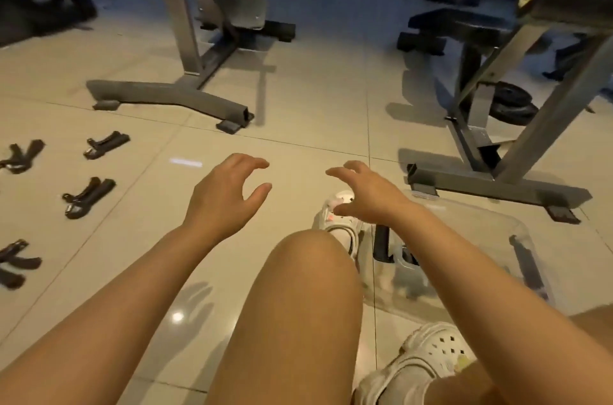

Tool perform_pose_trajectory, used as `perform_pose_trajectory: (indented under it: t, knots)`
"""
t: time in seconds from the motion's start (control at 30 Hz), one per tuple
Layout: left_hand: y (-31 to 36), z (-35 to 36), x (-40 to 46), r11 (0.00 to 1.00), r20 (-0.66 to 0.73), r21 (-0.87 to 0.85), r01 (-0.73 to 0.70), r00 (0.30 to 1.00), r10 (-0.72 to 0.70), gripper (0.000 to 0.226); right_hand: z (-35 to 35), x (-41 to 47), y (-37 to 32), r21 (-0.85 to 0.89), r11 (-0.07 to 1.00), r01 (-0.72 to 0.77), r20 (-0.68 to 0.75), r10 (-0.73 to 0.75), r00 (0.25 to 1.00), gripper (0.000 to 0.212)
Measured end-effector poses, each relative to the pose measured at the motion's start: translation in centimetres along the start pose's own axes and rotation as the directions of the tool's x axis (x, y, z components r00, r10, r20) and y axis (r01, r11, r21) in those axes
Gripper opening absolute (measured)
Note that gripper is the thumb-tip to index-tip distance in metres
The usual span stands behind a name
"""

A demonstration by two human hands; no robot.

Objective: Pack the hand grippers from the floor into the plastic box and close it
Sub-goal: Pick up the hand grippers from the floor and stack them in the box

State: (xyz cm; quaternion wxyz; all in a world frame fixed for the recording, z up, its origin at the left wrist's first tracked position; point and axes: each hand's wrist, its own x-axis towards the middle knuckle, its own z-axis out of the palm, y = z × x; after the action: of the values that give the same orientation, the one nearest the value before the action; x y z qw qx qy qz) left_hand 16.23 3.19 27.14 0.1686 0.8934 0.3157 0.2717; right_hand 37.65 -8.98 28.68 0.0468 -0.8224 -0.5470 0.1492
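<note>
Two bare hands reach forward at the middle of the frame, apart from each other and holding nothing. The left hand [225,187] sits just left of centre with fingers loosely spread and curved, thumb out. The right hand [368,194] sits just right of centre, fingers likewise relaxed and pointing toward the left hand. Both hover above a pale tiled floor [298,126]. Below them a bare knee [308,258] rises in the lower middle, and white clogs [428,361] show at lower right and just under the right hand. The clear plastic box [497,238] lies on the floor at the right, under the right forearm, open at the top, with dark pieces inside that are hard to make out. Black hand grippers [88,197] lie scattered on the floor along the left edge, well apart from the box; another [106,144] lies above it. A grey bench frame [185,99] stands in the upper middle, and a second bench [517,126] with a black pad fills the upper right.
</note>
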Motion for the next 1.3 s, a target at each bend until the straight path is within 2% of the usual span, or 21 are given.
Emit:
perform_pose_trajectory:
  t: [0.2,0.4,0.63,0.77,0.9,0.97,1.13,1.3]
  knots:
    - [0.4,-10.0,-9.5,0.973,-0.077,0.098,0.21,0.976,-0.203,0.025,-2.4,-4.5,-10.8,-0.071,0.951,0.301,-0.063,-0.305,0.95,0.055]
    - [-0.7,-16.0,-16.9,0.882,-0.13,0.137,0.451,0.891,-0.435,0.02,-2.0,-6.7,-18.7,-0.035,0.866,0.499,-0.035,-0.5,0.865,0.055]
    - [-3.9,-20.0,-25.2,0.751,-0.314,0.008,0.66,0.714,-0.625,0.016,2.0,-5.4,-26.0,-0.018,0.773,0.634,0.153,-0.624,0.766,0.053]
    - [-6.5,-20.3,-29.5,0.658,-0.403,-0.073,0.749,0.582,-0.706,0.013,5.3,-3.3,-31.0,-0.033,0.711,0.702,0.236,-0.677,0.697,0.057]
    - [-9.6,-20.0,-31.8,0.574,-0.42,-0.145,0.806,0.475,-0.773,0.008,8.4,-1.5,-35.3,-0.013,0.651,0.759,0.3,-0.721,0.624,0.066]
    - [-11.2,-19.8,-32.2,0.552,-0.418,-0.159,0.819,0.45,-0.789,0.009,9.5,-0.6,-37.2,-0.001,0.626,0.78,0.324,-0.738,0.592,0.07]
    - [-15.1,-19.8,-31.5,0.568,-0.427,-0.214,0.795,0.447,-0.786,0.012,10.7,2.3,-40.9,-0.042,0.583,0.811,0.381,-0.741,0.553,0.073]
    - [-18.7,-21.2,-30.1,0.587,-0.45,-0.281,0.759,0.436,-0.779,0.017,10.2,6.1,-45.0,-0.124,0.581,0.804,0.444,-0.693,0.568,0.073]
